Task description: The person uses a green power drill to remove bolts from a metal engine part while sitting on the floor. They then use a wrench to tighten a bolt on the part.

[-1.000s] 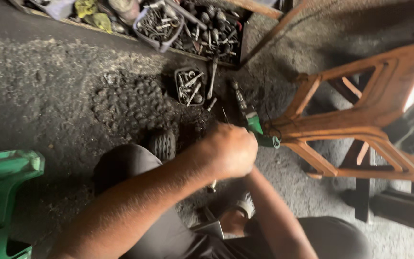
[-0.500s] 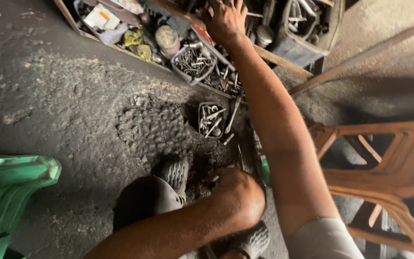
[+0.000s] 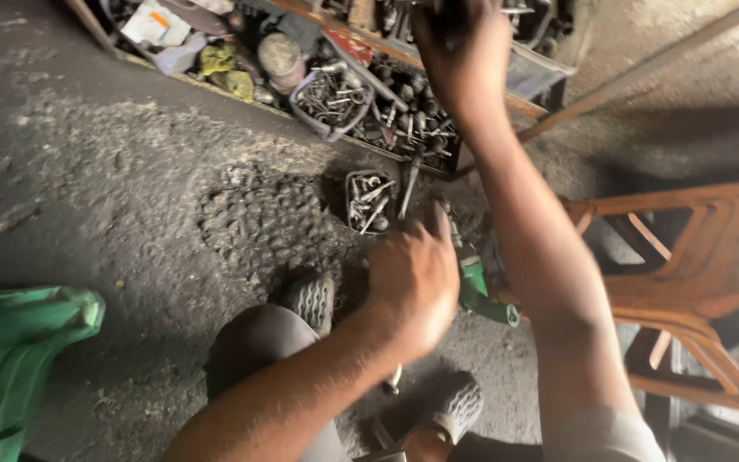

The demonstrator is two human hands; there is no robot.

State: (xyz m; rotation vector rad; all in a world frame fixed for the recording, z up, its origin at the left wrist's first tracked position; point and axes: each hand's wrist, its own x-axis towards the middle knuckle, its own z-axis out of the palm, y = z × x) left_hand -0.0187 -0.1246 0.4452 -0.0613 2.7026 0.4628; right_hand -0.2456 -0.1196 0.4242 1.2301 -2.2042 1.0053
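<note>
the right hand (image 3: 459,51) reached far up into the wooden tray of tools (image 3: 404,94) at the far side of the scene, its fingers buried among dark sockets and bolts; whether it had closed on anything could not be told, since the fingers were blurred and half hidden in the pile. the left hand (image 3: 412,278) hovered near the body, fingers loosely spread and slightly curled, empty as far as could be seen, just above a green-handled tool (image 3: 481,295) that lay on the dark floor (image 3: 87,188) to its right. whether the hand touched that tool could not be told.

just beyond the left hand sat a small square tin of bolts (image 3: 368,201), and a thin metal rod (image 3: 409,184) leaned from it toward the tray. a wire basket of screws and fittings (image 3: 328,103) stood in the tray, left of the reaching hand. an orange plastic chair (image 3: 686,257) stood to the right, and a green plastic stool (image 3: 10,342) at the near left. the person's shoes (image 3: 311,301) rested on the floor below the left hand.

picking well from so crowded a tray seemed to call for feeling out one piece and lifting it straight, so that neighbours were not dragged out, while the left hand stayed by the green-handled tool.
</note>
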